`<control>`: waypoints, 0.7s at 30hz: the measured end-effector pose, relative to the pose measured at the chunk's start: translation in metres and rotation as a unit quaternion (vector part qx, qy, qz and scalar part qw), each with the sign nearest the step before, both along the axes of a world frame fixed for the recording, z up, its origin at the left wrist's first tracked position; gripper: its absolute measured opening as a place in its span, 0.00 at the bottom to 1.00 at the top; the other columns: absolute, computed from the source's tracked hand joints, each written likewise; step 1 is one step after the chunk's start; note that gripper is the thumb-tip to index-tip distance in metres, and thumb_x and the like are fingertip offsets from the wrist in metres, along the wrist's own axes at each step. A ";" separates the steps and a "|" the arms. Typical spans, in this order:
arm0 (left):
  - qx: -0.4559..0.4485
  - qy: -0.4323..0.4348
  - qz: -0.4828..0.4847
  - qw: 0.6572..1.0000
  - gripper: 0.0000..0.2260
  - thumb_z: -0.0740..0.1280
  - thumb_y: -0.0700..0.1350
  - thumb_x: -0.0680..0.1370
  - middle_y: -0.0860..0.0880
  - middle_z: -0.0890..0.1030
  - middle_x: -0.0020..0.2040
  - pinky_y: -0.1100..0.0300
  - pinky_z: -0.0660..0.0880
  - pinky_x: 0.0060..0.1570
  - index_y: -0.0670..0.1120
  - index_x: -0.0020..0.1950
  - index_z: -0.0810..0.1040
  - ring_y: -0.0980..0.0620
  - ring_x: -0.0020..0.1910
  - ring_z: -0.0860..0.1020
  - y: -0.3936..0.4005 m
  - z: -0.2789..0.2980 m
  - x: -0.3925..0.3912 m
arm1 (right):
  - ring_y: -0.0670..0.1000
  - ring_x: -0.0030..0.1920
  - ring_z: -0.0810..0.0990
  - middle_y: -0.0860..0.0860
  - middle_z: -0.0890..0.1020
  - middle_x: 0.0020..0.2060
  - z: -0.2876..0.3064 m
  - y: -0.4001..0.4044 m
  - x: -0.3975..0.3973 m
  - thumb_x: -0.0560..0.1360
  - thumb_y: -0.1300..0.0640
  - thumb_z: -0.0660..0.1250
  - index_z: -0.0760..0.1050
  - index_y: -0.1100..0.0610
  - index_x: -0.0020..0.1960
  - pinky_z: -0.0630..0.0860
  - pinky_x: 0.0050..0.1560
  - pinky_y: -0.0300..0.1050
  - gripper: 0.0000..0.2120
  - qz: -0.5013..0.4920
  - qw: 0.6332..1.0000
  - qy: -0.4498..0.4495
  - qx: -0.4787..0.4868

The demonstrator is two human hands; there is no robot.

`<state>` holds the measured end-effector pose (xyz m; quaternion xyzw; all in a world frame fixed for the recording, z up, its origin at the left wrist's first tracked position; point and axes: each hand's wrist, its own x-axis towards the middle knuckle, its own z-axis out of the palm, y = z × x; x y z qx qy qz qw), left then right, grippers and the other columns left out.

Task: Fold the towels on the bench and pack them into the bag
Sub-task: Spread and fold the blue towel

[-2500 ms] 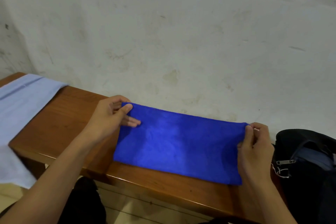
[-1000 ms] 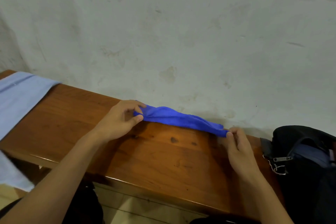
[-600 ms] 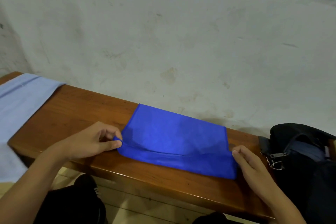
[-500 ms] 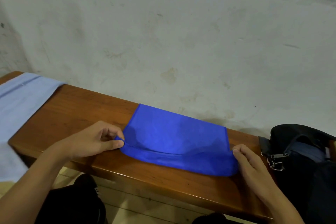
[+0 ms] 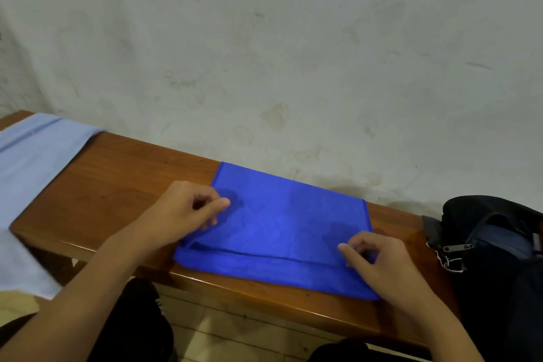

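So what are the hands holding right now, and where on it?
Both are on the blue towel: left hand at its left edge, right hand at its near right corner. A true pinch cannot be told.

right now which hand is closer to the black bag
Right. The right hand rests on the blue towel's near right corner, beside the black bag; the left hand is at the towel's far end.

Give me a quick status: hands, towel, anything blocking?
Both hands, left and right, on the blue towel, fingers curled. Towel folded, flat on bench. Bag at right; nothing between.
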<state>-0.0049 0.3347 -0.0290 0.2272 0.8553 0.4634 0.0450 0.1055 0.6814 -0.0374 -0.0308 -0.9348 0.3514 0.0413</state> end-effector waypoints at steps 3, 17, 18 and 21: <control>-0.071 -0.019 -0.076 0.994 0.10 0.74 0.57 0.73 0.54 0.82 0.35 0.59 0.75 0.39 0.51 0.39 0.84 0.53 0.36 0.79 0.012 -0.006 0.001 | 0.43 0.33 0.81 0.47 0.84 0.30 0.002 -0.014 0.001 0.75 0.47 0.68 0.83 0.52 0.42 0.77 0.40 0.34 0.09 0.018 0.997 -0.042 -0.065; -0.063 -0.201 -0.164 0.964 0.08 0.68 0.46 0.80 0.46 0.85 0.38 0.63 0.70 0.25 0.42 0.49 0.83 0.54 0.27 0.76 0.013 0.002 0.018 | 0.51 0.19 0.70 0.58 0.81 0.26 0.008 -0.011 0.009 0.78 0.49 0.65 0.83 0.56 0.39 0.68 0.24 0.39 0.15 0.011 0.977 -0.123 -0.173; -0.060 -0.165 -0.150 0.973 0.06 0.70 0.46 0.79 0.49 0.85 0.39 0.64 0.72 0.29 0.45 0.49 0.84 0.57 0.30 0.77 0.015 -0.001 0.016 | 0.49 0.22 0.72 0.55 0.82 0.28 0.006 -0.011 0.008 0.77 0.49 0.67 0.83 0.53 0.37 0.70 0.27 0.39 0.13 0.008 0.984 -0.098 -0.150; -0.049 -0.003 -0.078 0.996 0.12 0.69 0.58 0.76 0.61 0.82 0.51 0.62 0.76 0.50 0.55 0.56 0.82 0.61 0.51 0.79 0.021 -0.016 0.011 | 0.40 0.42 0.80 0.40 0.84 0.41 -0.002 -0.012 0.003 0.74 0.47 0.69 0.81 0.42 0.44 0.77 0.42 0.34 0.03 -0.002 0.999 -0.004 -0.038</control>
